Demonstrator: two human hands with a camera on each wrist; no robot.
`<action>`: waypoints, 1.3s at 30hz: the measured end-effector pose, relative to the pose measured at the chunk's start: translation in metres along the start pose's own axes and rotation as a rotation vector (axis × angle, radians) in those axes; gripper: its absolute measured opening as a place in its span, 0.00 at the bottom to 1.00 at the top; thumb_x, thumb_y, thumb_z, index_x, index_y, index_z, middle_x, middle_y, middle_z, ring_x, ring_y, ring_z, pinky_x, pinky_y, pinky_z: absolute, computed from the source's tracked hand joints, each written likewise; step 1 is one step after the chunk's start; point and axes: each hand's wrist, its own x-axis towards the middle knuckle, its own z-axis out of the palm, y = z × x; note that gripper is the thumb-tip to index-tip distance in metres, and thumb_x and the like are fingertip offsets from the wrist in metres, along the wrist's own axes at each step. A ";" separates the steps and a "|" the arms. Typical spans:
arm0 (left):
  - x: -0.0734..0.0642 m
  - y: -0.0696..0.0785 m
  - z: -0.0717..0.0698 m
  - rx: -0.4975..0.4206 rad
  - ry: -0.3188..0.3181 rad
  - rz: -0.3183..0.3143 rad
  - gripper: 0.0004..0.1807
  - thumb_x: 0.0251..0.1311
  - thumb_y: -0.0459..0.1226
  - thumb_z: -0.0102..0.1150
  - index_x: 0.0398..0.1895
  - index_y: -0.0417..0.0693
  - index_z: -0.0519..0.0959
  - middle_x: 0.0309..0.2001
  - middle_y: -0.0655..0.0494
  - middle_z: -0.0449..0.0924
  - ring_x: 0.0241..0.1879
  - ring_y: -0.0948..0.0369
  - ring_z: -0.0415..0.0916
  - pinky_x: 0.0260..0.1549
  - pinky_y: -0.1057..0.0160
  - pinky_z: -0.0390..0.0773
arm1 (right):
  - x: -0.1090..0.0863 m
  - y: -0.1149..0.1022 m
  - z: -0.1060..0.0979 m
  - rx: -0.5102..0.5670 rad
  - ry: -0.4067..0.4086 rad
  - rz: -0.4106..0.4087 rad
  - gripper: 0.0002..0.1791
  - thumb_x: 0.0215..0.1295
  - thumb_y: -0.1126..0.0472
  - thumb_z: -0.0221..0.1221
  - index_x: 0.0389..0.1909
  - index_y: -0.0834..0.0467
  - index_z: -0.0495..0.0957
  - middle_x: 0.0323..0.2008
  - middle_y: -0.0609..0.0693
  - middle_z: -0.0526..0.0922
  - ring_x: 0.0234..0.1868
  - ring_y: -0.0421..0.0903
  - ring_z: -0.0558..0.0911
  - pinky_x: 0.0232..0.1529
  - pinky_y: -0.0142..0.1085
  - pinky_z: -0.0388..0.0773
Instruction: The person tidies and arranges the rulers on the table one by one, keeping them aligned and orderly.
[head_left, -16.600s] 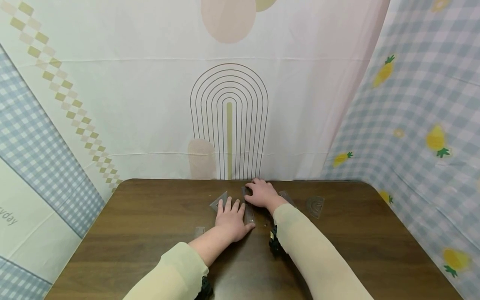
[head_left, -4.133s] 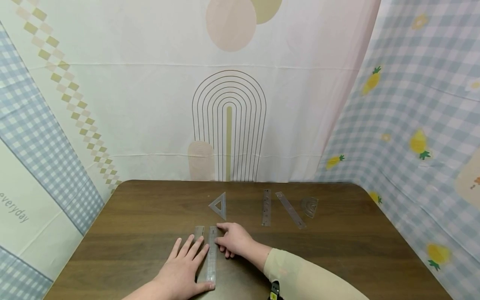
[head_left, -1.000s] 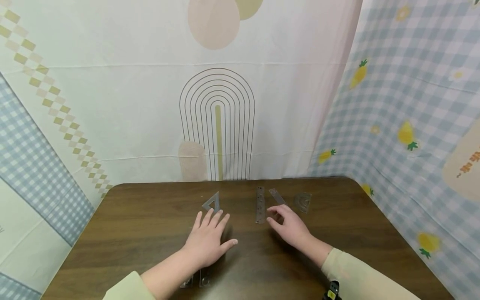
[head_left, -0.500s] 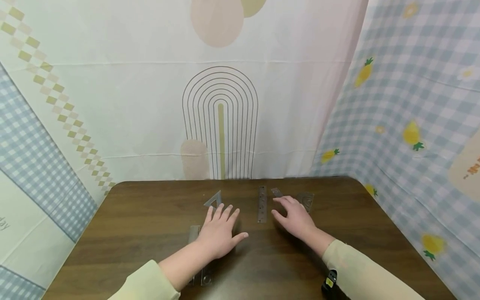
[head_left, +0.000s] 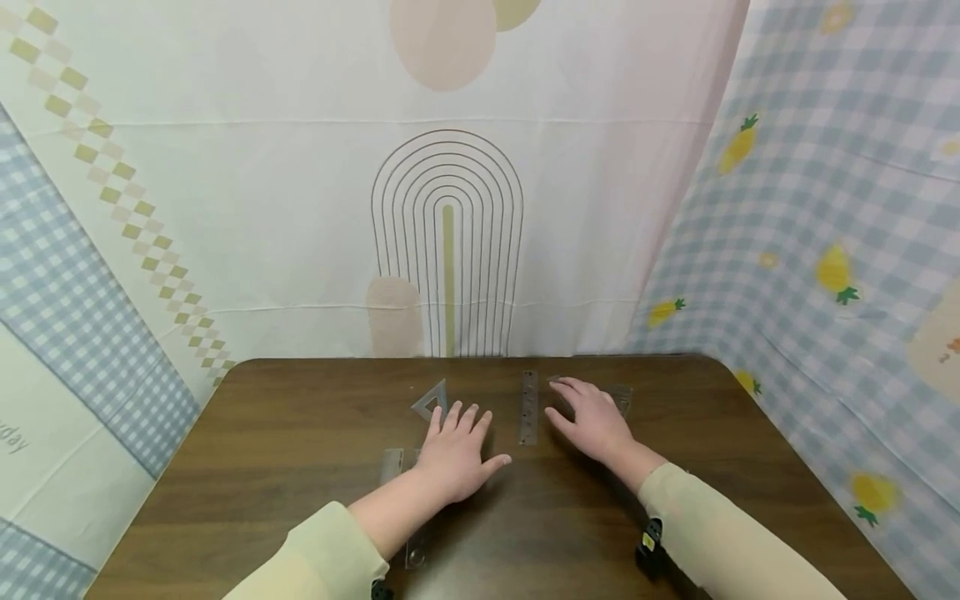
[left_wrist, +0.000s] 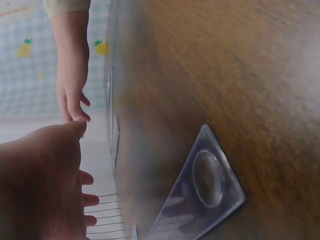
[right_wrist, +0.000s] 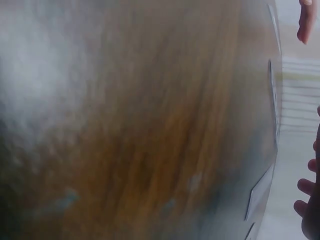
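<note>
My left hand (head_left: 459,454) hovers over the middle of the table with fingers spread, holding nothing. Just beyond its fingertips lies a clear set square (head_left: 442,391). Beneath my left forearm, two clear rulers lie side by side and partly hidden; one shows its holed end (head_left: 416,557), the other its far end (head_left: 392,462). In the left wrist view that holed end (left_wrist: 227,187) shows large. My right hand (head_left: 596,423), fingers loosely bent, is over a slanted clear ruler (head_left: 555,378), hiding most of it. Left of it lies an upright ruler (head_left: 528,408).
A clear protractor (head_left: 624,395) lies right of my right hand, partly covered by it. The brown table (head_left: 300,433) ends at the back against a white patterned cloth (head_left: 300,208). A blue checked cloth (head_left: 810,200) hangs on the right.
Earlier, both hands were at a ruler at the front left; it stays there beside another. Since then both hands have moved away, the right one over the slanted ruler, drifting slightly farther back.
</note>
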 end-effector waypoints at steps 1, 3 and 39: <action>0.001 0.001 0.000 0.001 -0.005 -0.001 0.44 0.66 0.68 0.42 0.78 0.53 0.58 0.77 0.48 0.54 0.77 0.46 0.44 0.72 0.39 0.39 | 0.001 0.002 0.001 -0.012 -0.003 -0.001 0.31 0.72 0.41 0.54 0.68 0.53 0.72 0.67 0.55 0.71 0.67 0.58 0.69 0.64 0.60 0.63; 0.003 0.003 0.001 0.006 -0.015 -0.005 0.45 0.66 0.68 0.42 0.78 0.54 0.57 0.77 0.49 0.54 0.77 0.46 0.44 0.72 0.39 0.38 | 0.002 0.006 0.002 -0.023 -0.003 -0.006 0.31 0.71 0.41 0.54 0.68 0.54 0.72 0.67 0.56 0.71 0.67 0.58 0.70 0.64 0.60 0.64; 0.052 0.031 0.009 0.134 -0.170 -0.096 0.44 0.65 0.71 0.37 0.79 0.60 0.56 0.78 0.54 0.52 0.77 0.48 0.42 0.72 0.40 0.42 | 0.062 0.015 0.023 -0.043 -0.222 0.023 0.38 0.71 0.36 0.52 0.73 0.55 0.65 0.70 0.58 0.67 0.71 0.59 0.64 0.69 0.58 0.58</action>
